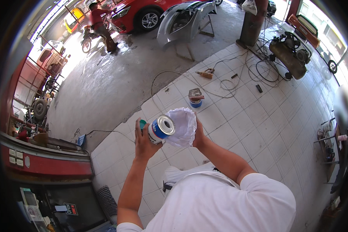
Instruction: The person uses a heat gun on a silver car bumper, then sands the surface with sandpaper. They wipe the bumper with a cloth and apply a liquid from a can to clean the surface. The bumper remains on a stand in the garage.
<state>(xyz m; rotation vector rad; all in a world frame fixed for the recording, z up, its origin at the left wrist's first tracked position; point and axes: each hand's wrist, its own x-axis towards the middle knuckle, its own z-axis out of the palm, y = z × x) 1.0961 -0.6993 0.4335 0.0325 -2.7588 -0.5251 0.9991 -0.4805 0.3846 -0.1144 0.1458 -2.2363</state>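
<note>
My left hand (144,145) is closed round a blue and white metal can (156,133), tilted so that its round top with a dark opening faces up and right. A small green piece (142,124) shows by its fingers; I cannot tell whether it is held too. Against the can's right side lies a crumpled white cloth or liner (183,123), shaped like an open pouch. My right hand (198,133) grips it from the right, most of the fingers hidden behind it. Whether a container sits inside the white material is not visible.
On the tiled floor (255,129) ahead stands a blue can (196,103) topped by a greyish-brown block. Beyond lie an orange-brown tool (205,74) and a trailing hose (153,83). An air compressor (289,58) stands far right. A grey car bumper (170,31), red car (133,19) and another person (101,27) are farther off.
</note>
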